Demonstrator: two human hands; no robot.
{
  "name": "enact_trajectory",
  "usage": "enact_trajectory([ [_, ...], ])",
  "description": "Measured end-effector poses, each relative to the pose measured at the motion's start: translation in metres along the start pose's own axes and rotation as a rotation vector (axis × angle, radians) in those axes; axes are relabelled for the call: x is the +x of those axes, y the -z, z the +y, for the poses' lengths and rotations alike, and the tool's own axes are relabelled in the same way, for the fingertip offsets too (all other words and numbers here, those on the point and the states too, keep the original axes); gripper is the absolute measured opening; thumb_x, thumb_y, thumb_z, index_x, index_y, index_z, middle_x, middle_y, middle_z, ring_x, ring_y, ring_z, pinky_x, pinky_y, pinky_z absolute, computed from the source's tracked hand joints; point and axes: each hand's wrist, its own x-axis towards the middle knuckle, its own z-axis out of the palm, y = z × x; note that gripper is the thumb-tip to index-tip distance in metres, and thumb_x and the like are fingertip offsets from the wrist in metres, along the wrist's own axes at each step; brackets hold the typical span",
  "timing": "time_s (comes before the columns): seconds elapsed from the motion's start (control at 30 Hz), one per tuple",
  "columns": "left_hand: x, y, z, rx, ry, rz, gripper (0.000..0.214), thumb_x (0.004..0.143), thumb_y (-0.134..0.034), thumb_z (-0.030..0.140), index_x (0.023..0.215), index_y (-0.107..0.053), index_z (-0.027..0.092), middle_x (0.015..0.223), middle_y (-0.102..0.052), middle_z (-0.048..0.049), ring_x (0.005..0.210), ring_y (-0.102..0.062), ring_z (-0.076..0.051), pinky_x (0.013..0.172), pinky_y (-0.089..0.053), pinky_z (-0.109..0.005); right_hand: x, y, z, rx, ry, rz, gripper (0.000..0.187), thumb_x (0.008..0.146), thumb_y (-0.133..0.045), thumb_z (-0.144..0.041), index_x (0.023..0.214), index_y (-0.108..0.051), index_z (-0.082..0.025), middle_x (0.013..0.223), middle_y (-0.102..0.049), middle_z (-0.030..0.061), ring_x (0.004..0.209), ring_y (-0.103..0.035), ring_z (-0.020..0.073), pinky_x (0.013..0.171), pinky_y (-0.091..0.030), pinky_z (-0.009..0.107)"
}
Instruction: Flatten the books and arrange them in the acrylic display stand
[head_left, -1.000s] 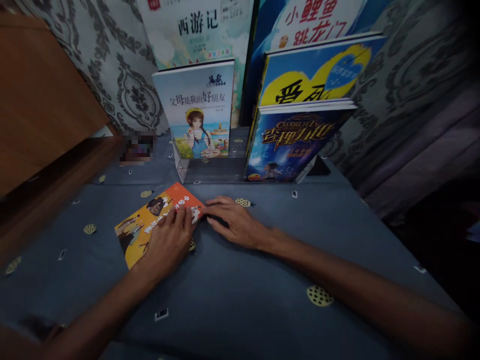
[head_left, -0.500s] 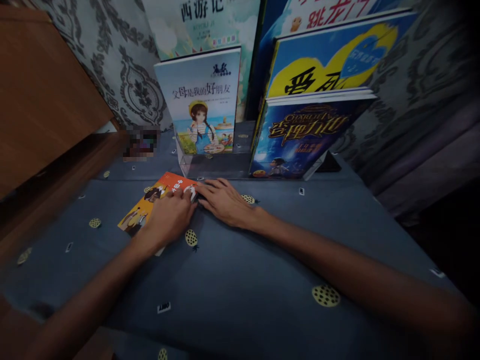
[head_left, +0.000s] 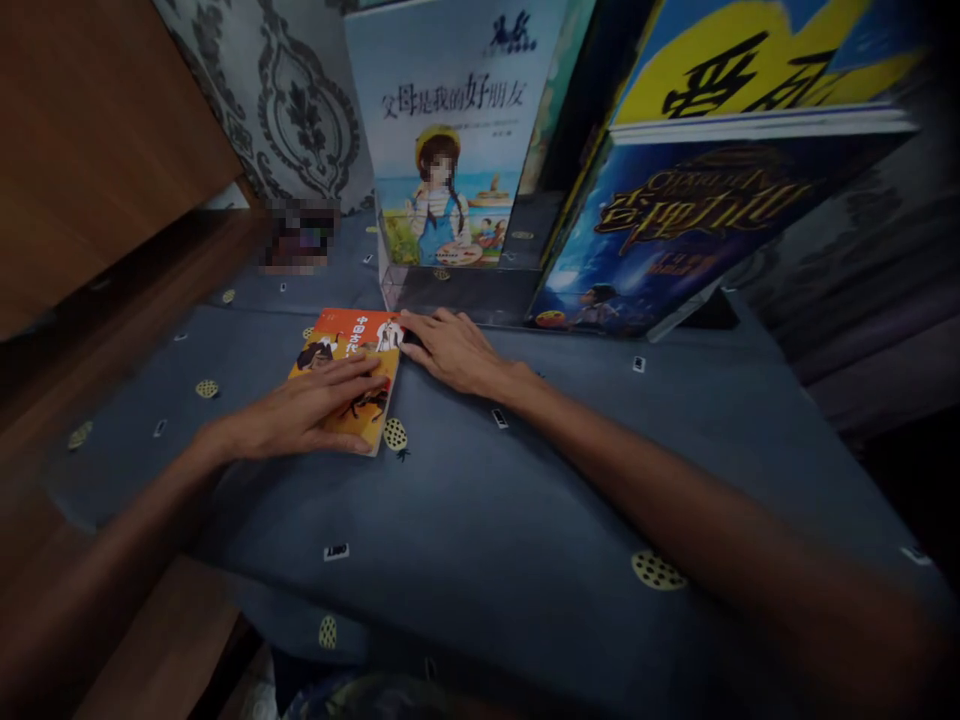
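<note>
A small orange and yellow book (head_left: 341,325) with Chinese lettering and drawn figures lies closed on the cloth-covered table (head_left: 480,520). Across its lower cover rests my left hand (head_left: 311,405), flat with the fingers stretched out. My right hand (head_left: 454,350) is at the book's upper right corner; its fingers reach leftward and the fingertips appear to touch the edge there. Part of the cover is hidden under the left hand.
Behind the hands, a light-blue book (head_left: 450,100) and a dark-blue book (head_left: 660,220) stand upright in clear holders. A yellow and blue book (head_left: 720,60) stands further back. Brown wooden furniture (head_left: 112,130) is at left, beside a blurred-out item (head_left: 300,238).
My left hand has slid down the book and flattened, uncovering more of the title. The book looks turned more upright. My right hand stays by its corner, and the view has shifted closer.
</note>
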Motion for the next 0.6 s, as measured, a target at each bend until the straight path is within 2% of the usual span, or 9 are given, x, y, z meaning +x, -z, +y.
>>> enact_trajectory([
  [0.13,-0.016,-0.006,0.007,-0.022,0.0,-0.034,0.077,0.093,-0.06,0.053,0.158,-0.028,0.028,0.165,-0.028,-0.0078,0.153,-0.026,-0.026,0.122,-0.029,-0.044,0.007,-0.006,0.001,0.01,0.007,0.016,0.044,0.102,-0.044,-0.049,0.136,-0.055,-0.024,0.144,-0.06,0.0116,0.118,-0.054,0.0372,0.101,-0.042,0.062],
  [0.27,-0.019,-0.018,0.019,0.064,-0.031,0.103,0.061,0.099,-0.054,0.045,0.153,-0.04,0.022,0.16,-0.039,-0.012,0.149,-0.034,-0.027,0.12,-0.034,-0.047,0.008,-0.009,-0.004,-0.02,-0.011,0.034,0.05,0.101,-0.041,-0.056,0.136,-0.056,-0.024,0.141,-0.062,0.0112,0.118,-0.054,0.0355,0.103,-0.042,0.06],
  [0.4,-0.018,-0.027,0.023,0.156,-0.092,0.231,0.05,0.101,-0.049,0.043,0.144,-0.05,0.018,0.149,-0.053,-0.0148,0.141,-0.046,-0.029,0.113,-0.044,-0.048,0.003,-0.01,-0.015,-0.082,-0.075,0.009,0.056,0.104,-0.032,-0.052,0.145,-0.048,-0.018,0.154,-0.05,0.0113,0.127,-0.048,0.0363,0.106,-0.04,0.062],
  [0.5,-0.018,-0.029,0.024,0.226,-0.127,0.286,0.046,0.102,-0.046,0.042,0.138,-0.056,0.013,0.142,-0.059,-0.0173,0.133,-0.054,-0.031,0.106,-0.051,-0.047,0.0,-0.012,-0.02,-0.106,-0.107,0.002,0.055,0.105,-0.031,-0.049,0.147,-0.046,-0.016,0.156,-0.046,0.0112,0.129,-0.047,0.0357,0.106,-0.041,0.061],
  [0.6,-0.019,-0.029,0.024,0.269,-0.145,0.318,0.044,0.104,-0.043,0.041,0.134,-0.058,0.012,0.139,-0.061,-0.0171,0.13,-0.058,-0.03,0.103,-0.053,-0.045,-0.001,-0.014,-0.019,-0.125,-0.08,0.033,0.051,0.105,-0.036,-0.044,0.143,-0.05,-0.013,0.154,-0.049,0.0134,0.131,-0.048,0.0338,0.109,-0.039,0.055],
])
